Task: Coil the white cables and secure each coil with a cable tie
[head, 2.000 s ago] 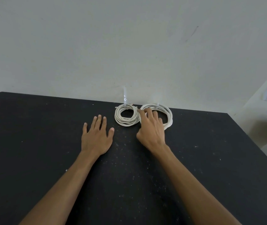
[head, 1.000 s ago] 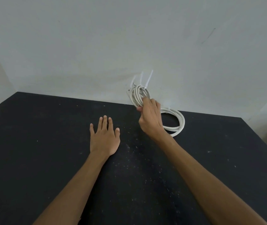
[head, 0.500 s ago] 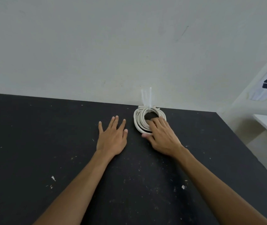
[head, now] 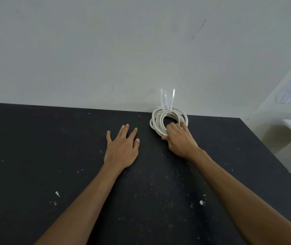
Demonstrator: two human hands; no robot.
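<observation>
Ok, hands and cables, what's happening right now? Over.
Left hand flat on the black table, holding nothing. Right hand resting on the stacked white coils, cable ties sticking up. Nothing in the way.

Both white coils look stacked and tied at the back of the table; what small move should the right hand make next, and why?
Probably lift the right hand off the stacked coils. Cable tie tails already stick up from them by the wall, no loose cable shows, and the left hand lies flat on the black table.

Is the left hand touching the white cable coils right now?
No, the left hand lies flat on the black table, apart from the cable coils, which only the right hand rests on.
</observation>
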